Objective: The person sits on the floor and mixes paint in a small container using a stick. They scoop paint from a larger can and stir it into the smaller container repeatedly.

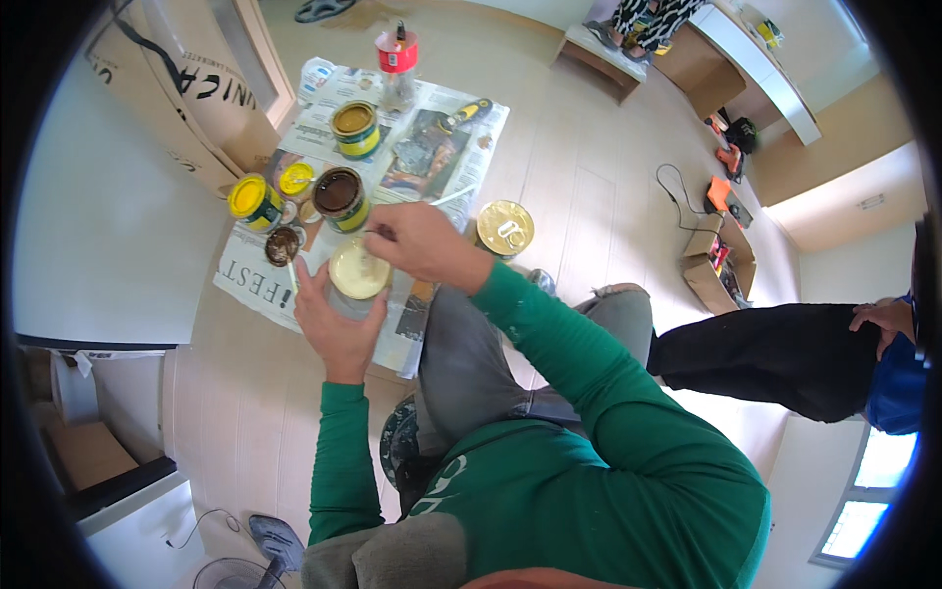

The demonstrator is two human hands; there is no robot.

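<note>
A round container of cream-coloured paint (357, 271) stands on newspaper (257, 278) spread over the floor. My left hand (339, 319) steadies it, thumb and fingers on either side of its wall. Over the paint, the fingers of my right hand (420, 240) are closed together. A thin thing seems to run from them down into the paint, too small to make out. Just beyond stands an open tin of dark brown paint (340, 192). To its left are a tin of yellow paint (254, 202), a yellow lid (295, 179) and a brown-smeared lid (283, 245).
An ochre paint tin (355, 130), a cut bottle with a red label (397, 53) and a yellow-handled scraper (465, 115) lie farther back. A closed tin (505, 228) stands right of the newspaper. Another person (785, 344) is at the right, near a toolbox carton (719, 263).
</note>
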